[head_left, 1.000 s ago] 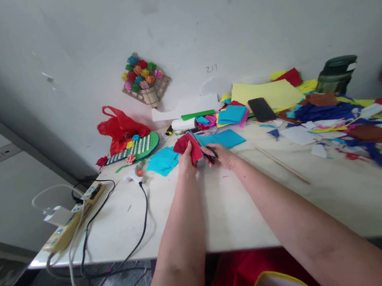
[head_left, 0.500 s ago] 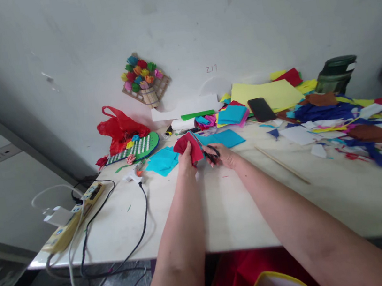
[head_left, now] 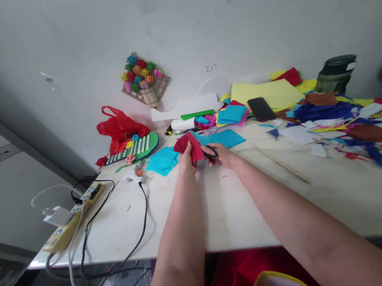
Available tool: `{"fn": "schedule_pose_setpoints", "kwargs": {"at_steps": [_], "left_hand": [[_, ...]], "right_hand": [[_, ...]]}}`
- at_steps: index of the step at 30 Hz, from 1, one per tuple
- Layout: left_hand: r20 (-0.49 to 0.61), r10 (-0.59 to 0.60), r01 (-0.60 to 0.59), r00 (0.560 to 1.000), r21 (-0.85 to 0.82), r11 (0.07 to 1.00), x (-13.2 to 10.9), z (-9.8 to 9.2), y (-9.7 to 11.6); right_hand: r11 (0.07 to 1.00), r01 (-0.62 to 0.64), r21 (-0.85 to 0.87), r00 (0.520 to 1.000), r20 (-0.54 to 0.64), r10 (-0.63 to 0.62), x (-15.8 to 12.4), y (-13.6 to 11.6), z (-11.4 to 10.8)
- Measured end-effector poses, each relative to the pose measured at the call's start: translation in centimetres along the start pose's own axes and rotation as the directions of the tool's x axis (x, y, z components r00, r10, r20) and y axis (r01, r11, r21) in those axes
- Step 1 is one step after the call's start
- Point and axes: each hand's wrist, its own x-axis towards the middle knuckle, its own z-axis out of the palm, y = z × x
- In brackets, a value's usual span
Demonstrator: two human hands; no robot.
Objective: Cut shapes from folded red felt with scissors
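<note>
My left hand (head_left: 187,160) pinches a piece of red paper (head_left: 188,146), thumb on top, above the middle of the table. Black-handled scissors (head_left: 211,153) sit in my right hand (head_left: 221,155), with the fingers through the loops. The blades lie along the right edge of the red paper; whether they are cutting into it I cannot tell. Blue sheets (head_left: 162,161) rest on the table just left of my left hand. More blue paper (head_left: 227,138) lies behind the scissors.
A wooden stick (head_left: 282,165) lies right of my right forearm. Coloured scraps (head_left: 360,131) heap up at the right, near a phone (head_left: 260,109) and a dark green container (head_left: 335,74). At left are a glue gun (head_left: 134,175), its cord, and a power strip (head_left: 72,221).
The scissors' handles have drawn slightly closer together in my right hand. My left hand keeps the red paper in nearly the same place.
</note>
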Motion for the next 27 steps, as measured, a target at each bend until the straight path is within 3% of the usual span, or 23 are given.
{"fn": "schedule_pose_setpoints", "kwargs": {"at_steps": [27], "left_hand": [[-0.027,0.008,-0.007,1.0,0.028,1.0,0.18,-0.03,-0.04]], "right_hand": [[0.999,0.034,0.004,0.999,-0.038,-0.034,0.19,0.19,0.06]]}}
